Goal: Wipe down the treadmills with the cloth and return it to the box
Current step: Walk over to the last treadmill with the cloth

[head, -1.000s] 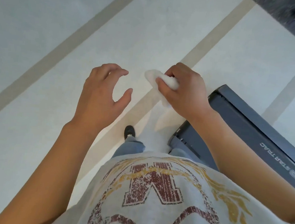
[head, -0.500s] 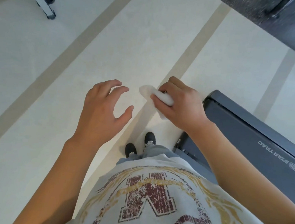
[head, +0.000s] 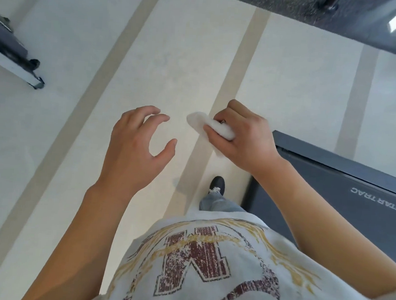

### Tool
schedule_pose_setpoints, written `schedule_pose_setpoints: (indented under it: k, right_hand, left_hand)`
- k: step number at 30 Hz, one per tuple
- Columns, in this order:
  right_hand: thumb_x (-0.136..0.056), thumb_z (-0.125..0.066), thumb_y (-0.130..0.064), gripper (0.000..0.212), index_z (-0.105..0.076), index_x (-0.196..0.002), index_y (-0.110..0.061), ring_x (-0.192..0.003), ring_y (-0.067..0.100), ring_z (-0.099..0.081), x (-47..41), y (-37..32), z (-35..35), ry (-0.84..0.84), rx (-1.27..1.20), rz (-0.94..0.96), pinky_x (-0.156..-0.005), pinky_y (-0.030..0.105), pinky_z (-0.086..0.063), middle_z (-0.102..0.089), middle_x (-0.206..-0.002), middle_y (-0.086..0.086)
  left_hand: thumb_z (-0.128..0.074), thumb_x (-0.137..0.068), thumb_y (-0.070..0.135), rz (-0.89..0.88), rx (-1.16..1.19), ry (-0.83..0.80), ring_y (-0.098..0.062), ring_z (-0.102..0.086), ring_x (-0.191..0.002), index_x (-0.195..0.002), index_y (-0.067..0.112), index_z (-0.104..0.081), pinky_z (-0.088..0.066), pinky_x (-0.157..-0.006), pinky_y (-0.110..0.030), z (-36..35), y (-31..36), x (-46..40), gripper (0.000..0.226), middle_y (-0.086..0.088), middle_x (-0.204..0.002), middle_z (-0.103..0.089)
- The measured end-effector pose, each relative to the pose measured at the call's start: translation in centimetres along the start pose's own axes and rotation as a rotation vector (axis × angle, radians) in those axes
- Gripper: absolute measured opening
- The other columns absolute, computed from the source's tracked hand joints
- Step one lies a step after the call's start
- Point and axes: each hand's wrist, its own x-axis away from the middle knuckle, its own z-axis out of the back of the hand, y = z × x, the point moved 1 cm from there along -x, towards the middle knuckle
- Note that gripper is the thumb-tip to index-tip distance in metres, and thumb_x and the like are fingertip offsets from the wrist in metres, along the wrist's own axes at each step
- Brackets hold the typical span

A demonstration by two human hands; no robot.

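Head view: right hand grips cloth over striped floor; left hand loose, empty.

We see a white cloth, a dark grey treadmill lettered in white, a cream floor with tan stripes, a black shoe, perhaps blue-grey jeans, and a pale shirt printed maroon and gold.
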Motion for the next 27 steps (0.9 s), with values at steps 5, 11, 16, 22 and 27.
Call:
schedule_pose_setpoints:
  k: [5, 11, 16, 22, 27]
  right_hand:
    - [-0.093, -0.071, -0.032, 0.022, -0.07, -0.087, -0.011, -0.06, 0.011, -0.04, -5.3, 5.9, 3.2, 0.055, -0.006, -0.035, -0.052, 0.024, -0.03, -0.055, -0.079, -0.005]
    - [-0.093, -0.069, -0.034, 0.025, -0.07, -0.087, -0.01, -0.058, 0.013, -0.042, -9.3, 11.1, 5.5, 0.108, 0.014, -0.066, -0.049, 0.026, -0.034, -0.054, -0.079, -0.004]
    - [-0.093, -0.066, -0.034, 0.027, -0.07, -0.082, -0.01, -0.057, 0.016, -0.045, -11.3, 14.6, 6.3, 0.176, 0.01, -0.151, -0.048, 0.028, -0.035, -0.054, -0.076, -0.004]
    - [-0.094, -0.068, -0.035, 0.026, -0.069, -0.083, -0.011, -0.057, 0.02, -0.048, -15.4, 19.0, 6.7, 0.246, 0.066, -0.277, -0.048, 0.03, -0.039, -0.055, -0.076, -0.003]
    - [-0.095, -0.068, -0.037, 0.027, -0.068, -0.083, -0.012, -0.058, 0.018, -0.047, -21.5, 21.3, 6.3, 0.325, 0.112, -0.376, -0.05, 0.031, -0.04, -0.053, -0.077, -0.003]
  left_hand:
    - [-0.064, -0.095, 0.042, -0.07, -0.007, 0.015, -0.027, -0.052, -0.13, -0.131, 0.016, -0.067, -0.046, -0.108, -0.05, -1.5, 3.7, -9.0, 0.044, 0.0, -0.14, -0.059]
    - [-0.064, -0.096, 0.042, -0.135, -0.016, -0.013, -0.027, -0.052, -0.129, -0.132, 0.016, -0.067, -0.048, -0.107, -0.049, -3.7, 6.5, -16.0, 0.044, -0.001, -0.139, -0.059]
    - [-0.064, -0.095, 0.043, -0.219, -0.009, -0.061, -0.027, -0.052, -0.131, -0.135, 0.015, -0.065, -0.046, -0.11, -0.048, -5.5, 7.5, -22.3, 0.049, -0.001, -0.141, -0.058]
    - [-0.068, -0.095, 0.04, -0.365, 0.025, -0.104, -0.028, -0.05, -0.135, -0.138, 0.014, -0.064, -0.044, -0.112, -0.05, -7.9, 7.1, -31.4, 0.051, -0.004, -0.146, -0.057]
    - [-0.067, -0.095, 0.039, -0.454, 0.083, -0.148, -0.027, -0.049, -0.138, -0.142, 0.015, -0.061, -0.045, -0.113, -0.051, -8.1, 5.8, -40.0, 0.053, -0.003, -0.149, -0.055]
